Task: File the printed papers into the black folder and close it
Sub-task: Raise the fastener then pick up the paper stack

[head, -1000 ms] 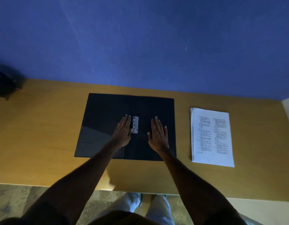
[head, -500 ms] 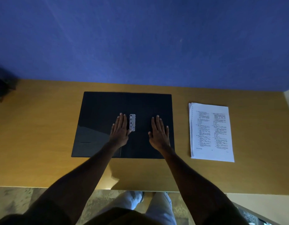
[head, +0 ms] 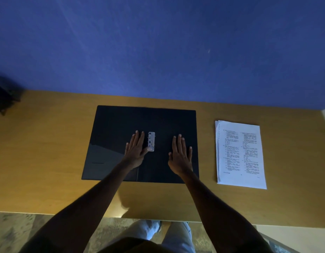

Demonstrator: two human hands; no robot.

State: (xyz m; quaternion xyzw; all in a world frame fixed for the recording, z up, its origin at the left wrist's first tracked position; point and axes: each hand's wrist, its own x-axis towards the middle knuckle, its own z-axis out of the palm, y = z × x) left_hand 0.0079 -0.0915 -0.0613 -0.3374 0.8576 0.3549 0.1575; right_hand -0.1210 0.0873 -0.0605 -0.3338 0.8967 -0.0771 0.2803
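Note:
The black folder (head: pixel 112 128) lies open and flat on the wooden desk (head: pixel 48 152), with a silver metal clip (head: pixel 151 141) at its spine. My left hand (head: pixel 136 150) rests flat on the left leaf, its thumb touching the clip's lower end. Palm down on the right leaf lies my right hand (head: pixel 180 155), fingers slightly spread. Neither hand holds anything. The stack of printed papers (head: pixel 239 154) sits on the desk to the right of the folder, apart from it.
A blue wall (head: pixel 158 48) rises behind the desk. A dark object (head: pixel 3 98) sits at the desk's far left edge. The desk's front edge runs just above my legs (head: pixel 158 232); patterned floor shows below.
The hands have stayed flat on the folder, the right one drawing a little further from the clip. The view has shifted slightly; the papers have not moved.

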